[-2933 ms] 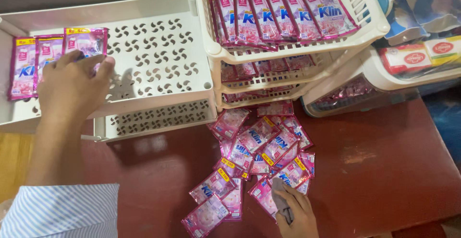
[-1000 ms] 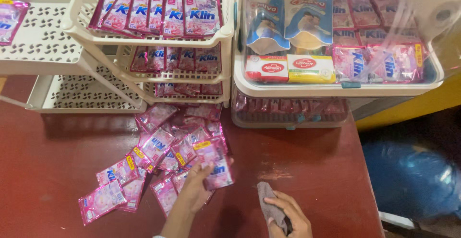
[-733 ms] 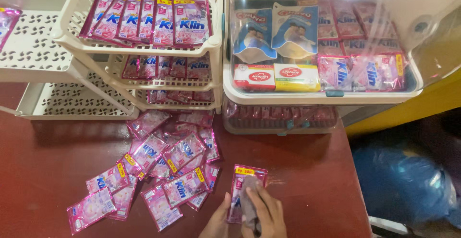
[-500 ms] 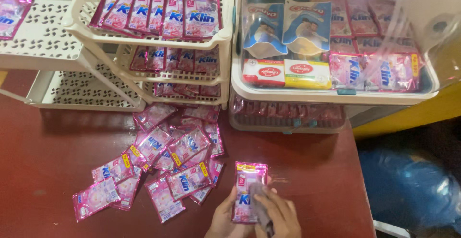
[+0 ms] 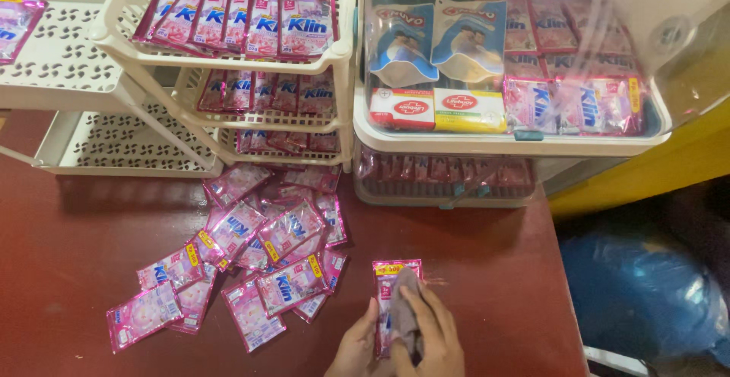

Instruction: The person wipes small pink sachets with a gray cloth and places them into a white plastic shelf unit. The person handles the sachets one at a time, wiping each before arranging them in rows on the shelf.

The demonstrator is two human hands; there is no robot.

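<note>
Bottom centre: left hand (image 5: 357,346) and right hand (image 5: 433,339) pinch pink sachet (image 5: 395,301), grey cloth (image 5: 405,316) on it | risk: sachet slides on counter (image 5: 76,270), nudging sachet pile (image 5: 258,255).

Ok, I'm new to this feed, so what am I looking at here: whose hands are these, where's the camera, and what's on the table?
There is no machine here. A person wears a camera on the head, looking down at their own bare hands. The left hand and right hand together hold one pink sachet flat on the dark red table, with a small grey cloth pressed on it. To the left lies a loose pile of sachets. Behind stand cream racks with more sachets and a clear-lidded tray of soap bars and pouches.
</note>
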